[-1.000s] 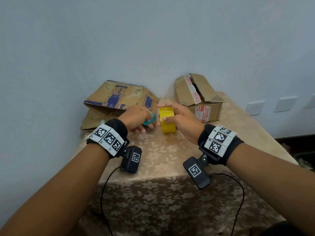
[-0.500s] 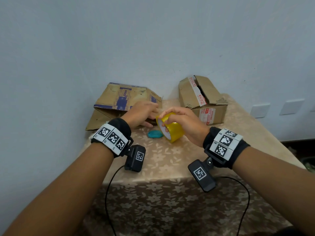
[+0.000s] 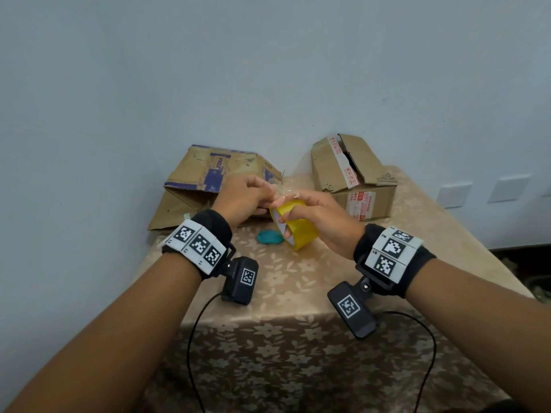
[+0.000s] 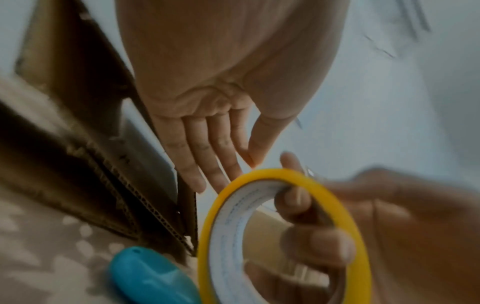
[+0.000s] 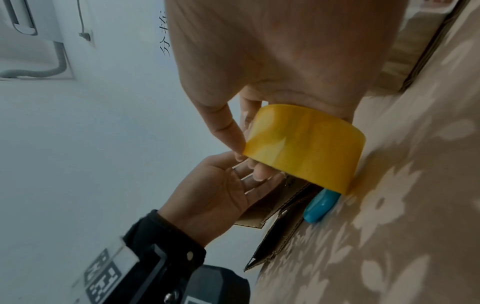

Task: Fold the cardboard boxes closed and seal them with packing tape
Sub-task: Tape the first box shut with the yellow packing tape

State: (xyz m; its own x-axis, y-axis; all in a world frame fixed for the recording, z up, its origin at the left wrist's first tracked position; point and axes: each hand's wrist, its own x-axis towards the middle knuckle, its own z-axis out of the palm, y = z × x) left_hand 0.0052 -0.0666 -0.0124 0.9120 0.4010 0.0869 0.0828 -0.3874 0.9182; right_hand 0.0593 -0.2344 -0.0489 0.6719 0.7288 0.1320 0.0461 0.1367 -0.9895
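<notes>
Moved since earlier: left hand (image 3: 244,198) no longer carries the blue cutter (image 3: 269,236); a second ago it was in that hand, now it lies on the table (image 3: 298,281) just under the tape roll (image 3: 295,226).
Also changed: roll is tipped so its white core faces the left hand, where a second ago it stood with its yellow band toward the camera.
Right hand (image 3: 319,216): clenched on the roll, fingers hooked through the core, thumb on the outer band.
Left hand grip: thumb and forefinger meet at the top edge of the roll, other fingers straight; a clear strip seems to be pinched there, though the wrist views are too blurred to be sure.
Key relation: loose tape end lies at the top of the roll, between the two hands, on the left hand's side.
Likely pull: leftward and back, toward the left box (image 3: 208,180).
Left box: just behind the left hand, flaps collapsed, unsealed.
Right box (image 3: 354,177): well apart to the right, flaps partly raised, unsealed.
Nearer hand: left for the left box.
</notes>
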